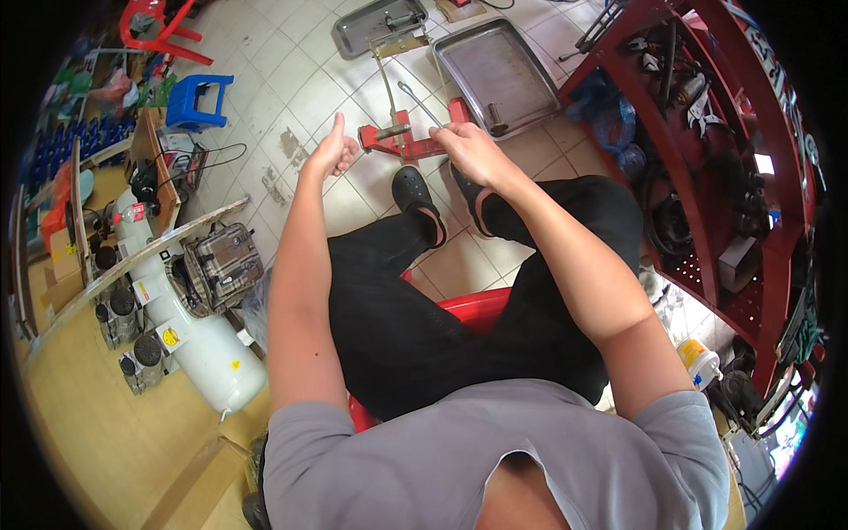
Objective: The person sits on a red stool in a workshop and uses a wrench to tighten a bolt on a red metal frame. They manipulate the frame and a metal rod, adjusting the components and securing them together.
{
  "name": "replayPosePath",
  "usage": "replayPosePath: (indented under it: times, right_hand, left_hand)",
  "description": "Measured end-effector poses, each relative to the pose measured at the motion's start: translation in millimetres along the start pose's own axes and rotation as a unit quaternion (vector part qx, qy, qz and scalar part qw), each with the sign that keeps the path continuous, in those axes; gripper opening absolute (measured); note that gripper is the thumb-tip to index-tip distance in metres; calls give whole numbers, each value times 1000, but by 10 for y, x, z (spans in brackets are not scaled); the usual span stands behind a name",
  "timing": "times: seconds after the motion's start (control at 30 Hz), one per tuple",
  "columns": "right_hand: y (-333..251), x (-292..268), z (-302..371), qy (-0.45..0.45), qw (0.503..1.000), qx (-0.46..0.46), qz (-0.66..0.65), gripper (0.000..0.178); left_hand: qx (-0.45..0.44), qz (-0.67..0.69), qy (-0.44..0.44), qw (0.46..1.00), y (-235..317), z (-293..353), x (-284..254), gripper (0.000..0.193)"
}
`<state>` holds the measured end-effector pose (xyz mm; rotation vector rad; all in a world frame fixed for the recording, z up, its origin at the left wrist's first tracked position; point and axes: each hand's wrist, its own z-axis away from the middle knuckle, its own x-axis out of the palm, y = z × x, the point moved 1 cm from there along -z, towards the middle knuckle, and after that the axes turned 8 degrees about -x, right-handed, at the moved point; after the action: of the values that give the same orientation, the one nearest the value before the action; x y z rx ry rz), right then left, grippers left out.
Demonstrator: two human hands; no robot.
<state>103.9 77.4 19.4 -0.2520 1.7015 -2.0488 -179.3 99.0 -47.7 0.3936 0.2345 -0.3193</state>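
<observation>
My right hand is closed round the lower end of a long silver wrench, whose ring-shaped head points up and left. In front of my feet stands a red metal stand with a dull metal cylinder lying across it. Thin brass-coloured rods and a crossbar rise from this stand; the wrench overlaps it in view. My left hand is just left of the stand, thumb up and fingers loosely bent, holding nothing that I can see.
Beyond the stand lie a large metal tray with a small cylindrical part, and a smaller grey tray. A red tool rack stands at right. Left are a blue stool, a white air compressor tank and a bag.
</observation>
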Motion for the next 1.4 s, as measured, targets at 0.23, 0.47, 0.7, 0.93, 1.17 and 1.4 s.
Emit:
replayPosePath:
  times: [0.23, 0.47, 0.7, 0.93, 1.17, 1.4]
  right_hand:
    - [-9, 37, 31, -35, 999, 9, 38, 48]
    - [98, 6, 1, -40, 994, -4, 103, 48]
    - [131, 36, 0, -45, 993, 6, 111, 48]
    - [105, 23, 53, -32, 994, 1, 108, 48]
    - [125, 70, 16, -30, 995, -22, 96, 47]
    - [103, 55, 32, -38, 994, -19, 105, 46]
  left_hand:
    - [187, 160, -2, 969, -74, -4, 13, 83]
    - [92, 156, -62, 981, 27, -6, 143, 91]
    - [133, 89, 101, 982, -57, -32, -182, 93]
    - [130, 232, -25, 964, 74, 17, 120, 99]
    - [64, 128, 29, 989, -115, -18, -101, 97]
    - [113, 205, -51, 971, 12, -123, 111, 98]
